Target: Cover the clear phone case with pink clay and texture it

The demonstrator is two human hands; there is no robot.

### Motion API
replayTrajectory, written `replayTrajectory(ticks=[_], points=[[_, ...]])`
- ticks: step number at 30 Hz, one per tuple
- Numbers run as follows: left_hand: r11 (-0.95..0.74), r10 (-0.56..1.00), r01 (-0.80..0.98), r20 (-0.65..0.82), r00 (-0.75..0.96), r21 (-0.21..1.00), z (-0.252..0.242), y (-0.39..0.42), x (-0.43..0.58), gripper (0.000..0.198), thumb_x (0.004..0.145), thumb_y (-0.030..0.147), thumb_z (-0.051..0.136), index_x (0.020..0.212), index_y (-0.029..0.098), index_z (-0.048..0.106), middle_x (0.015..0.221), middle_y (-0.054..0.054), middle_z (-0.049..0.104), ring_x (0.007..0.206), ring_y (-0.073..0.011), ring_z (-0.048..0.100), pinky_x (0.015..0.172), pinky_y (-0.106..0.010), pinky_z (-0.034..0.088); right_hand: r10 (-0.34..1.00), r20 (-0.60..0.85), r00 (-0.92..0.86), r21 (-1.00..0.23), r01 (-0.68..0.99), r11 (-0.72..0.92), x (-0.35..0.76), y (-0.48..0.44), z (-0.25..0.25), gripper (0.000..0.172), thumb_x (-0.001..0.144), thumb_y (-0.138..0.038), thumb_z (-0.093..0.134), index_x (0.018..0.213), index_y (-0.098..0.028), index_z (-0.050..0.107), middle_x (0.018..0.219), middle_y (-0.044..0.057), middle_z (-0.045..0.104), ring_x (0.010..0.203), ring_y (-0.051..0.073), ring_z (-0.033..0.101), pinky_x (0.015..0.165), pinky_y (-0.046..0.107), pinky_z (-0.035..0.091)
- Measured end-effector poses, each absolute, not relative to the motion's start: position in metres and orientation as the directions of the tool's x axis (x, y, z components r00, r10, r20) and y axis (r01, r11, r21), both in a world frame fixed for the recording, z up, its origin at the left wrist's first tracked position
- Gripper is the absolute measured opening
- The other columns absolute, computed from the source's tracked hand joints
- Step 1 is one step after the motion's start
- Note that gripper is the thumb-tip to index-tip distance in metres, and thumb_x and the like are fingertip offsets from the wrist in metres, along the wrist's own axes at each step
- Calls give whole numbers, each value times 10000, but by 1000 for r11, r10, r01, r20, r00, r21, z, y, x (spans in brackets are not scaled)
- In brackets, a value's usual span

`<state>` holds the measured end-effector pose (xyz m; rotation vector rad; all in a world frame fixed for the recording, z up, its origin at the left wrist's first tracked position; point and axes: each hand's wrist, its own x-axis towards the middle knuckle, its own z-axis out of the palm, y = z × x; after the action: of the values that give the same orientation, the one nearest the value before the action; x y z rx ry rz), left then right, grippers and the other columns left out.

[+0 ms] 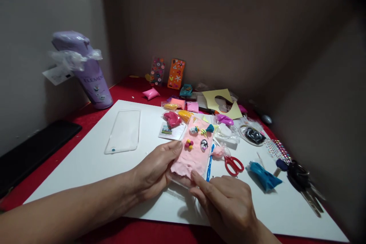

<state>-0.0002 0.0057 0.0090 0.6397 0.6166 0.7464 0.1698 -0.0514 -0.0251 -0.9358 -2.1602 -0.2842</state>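
- Above the middle of the white board (85, 167), raised off its surface: a clear phone case (180, 180), its upper face mostly under pink clay (197, 156).
- Left hand (158, 162) gripping the case by its left long side, thumb at the upper margin, fingers beneath.
- Right hand (228, 202): index fingertip on the clay's ragged near edge, thumb close by the case's near end, other fingers curled. Can't tell whether it pinches the case or only touches.
- Step, as I judge it: working clay toward the bare near strip. Best done with the flat of the fingertip, short light strokes, thick part outward; hard pokes would likely dent or tear the layer.
- Left fingers should back the spot being pressed, as the case probably flexes; both thumbs clear of the ornaments.
- Clay: pale, matte, creased and lumpy toward the bare end, smoother farther off.
- On its far half: crimson-and-yellow flower (188, 144), black-and-white round ornament (204, 144), whitish striped piece (194, 130), teal piece (211, 128) at the far right corner.
- Blue tool (210, 164) lies on the board, just beside the case's right side; might suit neatening that edge.
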Motion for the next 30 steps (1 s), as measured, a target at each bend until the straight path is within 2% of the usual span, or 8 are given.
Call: replayTrajectory(ticks=[5,16,20,23,26,30], points=[[572,772,-432,-278,572,697,9,6,1,242,918,222,416,966,71,598,874,-130,627,728,-144,604,653,-255,512,517,719,-464,-89,676,731,170,-51,-27,247,832,-183,605,1058,-86,617,488,-29,516,448,90,401,459,240,276],[557,796,-417,-317,516,718,10,7,1,221,903,242,450,904,72,591,837,-108,614,688,-151,592,626,-303,523,524,696,-491,-83,670,737,169,-53,-28,249,842,-186,590,1071,-89,604,478,-41,495,442,86,392,456,237,267],[548,799,-446,-286,529,707,9,10,-1,231,915,228,420,952,75,588,874,-128,627,727,-172,611,654,-320,527,523,693,-496,-68,678,732,169,-52,-27,281,838,-191,599,1094,-76,604,477,-39,482,437,87,392,446,239,265],[530,814,-458,-278,509,714,9,10,-2,227,915,217,415,954,75,587,835,-118,631,670,-154,600,602,-287,522,508,705,-495,-56,675,736,169,-53,-25,301,822,-203,623,1098,-84,611,468,-48,455,434,84,379,443,236,265],[519,817,-461,-259,514,720,10,10,-2,239,917,241,412,973,89,587,854,-116,632,733,-181,615,657,-320,529,485,719,-498,-62,649,758,169,-56,-22,297,804,-212,644,1075,-93,623,472,-46,467,438,85,392,451,239,275],[527,805,-444,-259,533,724,9,9,-3,210,900,273,457,917,111,591,872,-98,621,732,-171,610,650,-313,530,522,710,-472,-100,667,739,170,-56,-24,314,831,-177,593,1132,-88,592,473,-40,485,427,87,390,441,238,275]])
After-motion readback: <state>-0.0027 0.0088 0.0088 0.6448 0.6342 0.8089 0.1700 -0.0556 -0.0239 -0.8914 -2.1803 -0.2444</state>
